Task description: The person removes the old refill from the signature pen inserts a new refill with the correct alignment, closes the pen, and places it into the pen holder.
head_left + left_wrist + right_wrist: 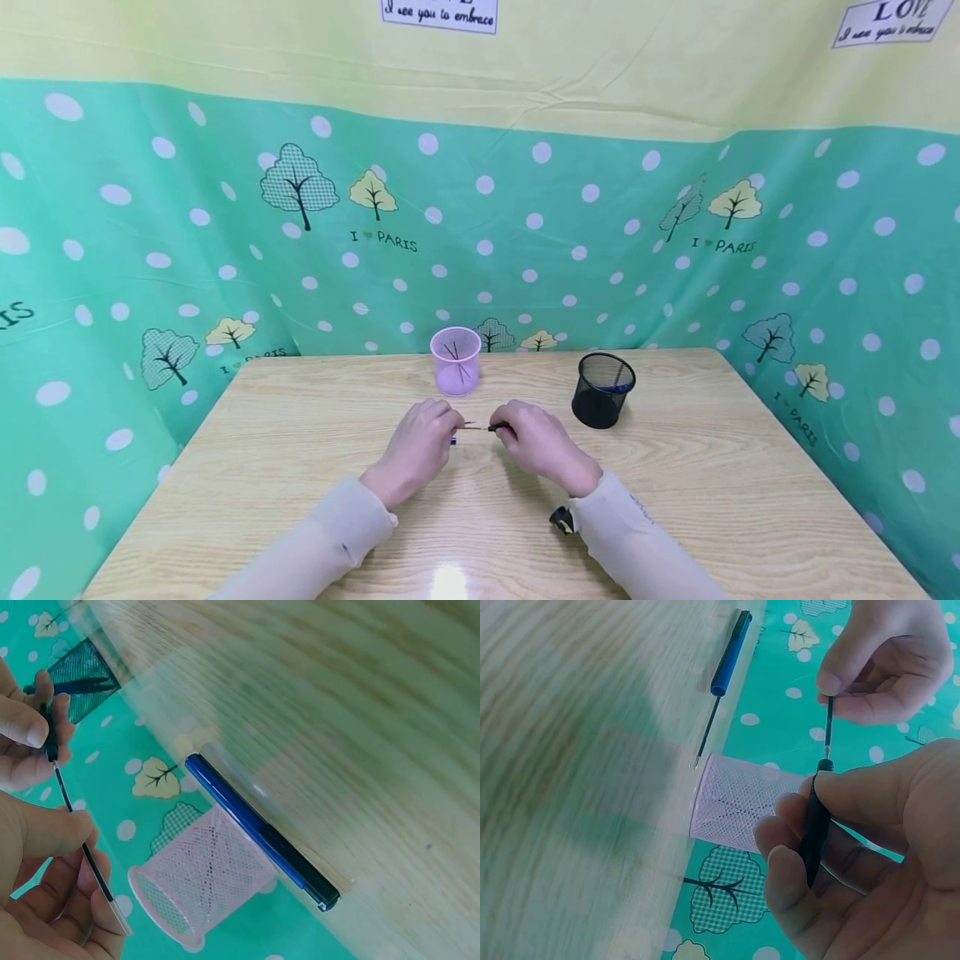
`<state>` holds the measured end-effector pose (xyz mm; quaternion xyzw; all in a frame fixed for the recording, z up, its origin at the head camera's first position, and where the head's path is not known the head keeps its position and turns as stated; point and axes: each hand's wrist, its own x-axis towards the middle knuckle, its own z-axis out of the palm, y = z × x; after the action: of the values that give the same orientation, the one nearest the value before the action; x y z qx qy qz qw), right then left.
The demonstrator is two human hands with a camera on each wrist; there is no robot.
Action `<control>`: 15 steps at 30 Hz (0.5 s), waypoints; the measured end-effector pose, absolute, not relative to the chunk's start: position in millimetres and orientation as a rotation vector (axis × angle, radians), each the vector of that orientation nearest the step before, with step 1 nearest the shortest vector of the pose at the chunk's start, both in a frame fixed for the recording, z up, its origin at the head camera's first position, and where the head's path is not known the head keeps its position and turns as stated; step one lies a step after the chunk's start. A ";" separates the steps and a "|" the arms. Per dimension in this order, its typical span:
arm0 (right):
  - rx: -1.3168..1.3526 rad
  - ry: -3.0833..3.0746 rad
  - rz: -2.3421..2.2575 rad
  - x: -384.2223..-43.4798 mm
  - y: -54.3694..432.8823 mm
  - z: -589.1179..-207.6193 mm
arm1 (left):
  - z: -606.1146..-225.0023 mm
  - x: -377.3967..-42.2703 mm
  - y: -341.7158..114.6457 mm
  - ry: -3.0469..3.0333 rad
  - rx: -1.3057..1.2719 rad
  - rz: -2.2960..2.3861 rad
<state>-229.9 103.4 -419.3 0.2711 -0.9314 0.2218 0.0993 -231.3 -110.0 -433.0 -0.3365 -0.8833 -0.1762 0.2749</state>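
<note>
In the head view my left hand and right hand face each other low over the table. My left thumb and fingers pinch a thin dark pen refill. A short black pen part is gripped by my right hand, and the refill's tip meets its end. On the wood below lies a blue pen barrel with a dark clip end. Another thin refill extends from the barrel's end in the right wrist view. The left hand mostly covers the barrel in the head view.
A lilac mesh pen holder with several thin dark sticks stands behind the hands. To the right is a black mesh pen holder with something blue inside. The wooden table ends at a green dotted curtain.
</note>
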 end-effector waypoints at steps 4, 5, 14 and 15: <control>0.816 -2.759 0.658 -229.9 103.5 -420.1 | -433.9 -231.1 -109.3 -2.361 -0.912 -0.472; 0.818 -2.759 0.661 -229.8 103.5 -420.2 | -433.8 -231.0 -109.1 -2.358 -0.914 -0.473; 0.828 -2.756 0.682 -230.1 103.3 -421.2 | -433.9 -230.8 -108.2 -2.368 -0.922 -0.463; 0.828 -2.757 0.681 -230.0 103.4 -421.3 | -434.0 -230.6 -108.0 -2.371 -0.924 -0.465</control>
<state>-230.0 103.4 -421.3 0.2788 -0.9281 0.2292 0.0914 -230.6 -108.0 -434.0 -0.3437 -0.8815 -0.1729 0.2736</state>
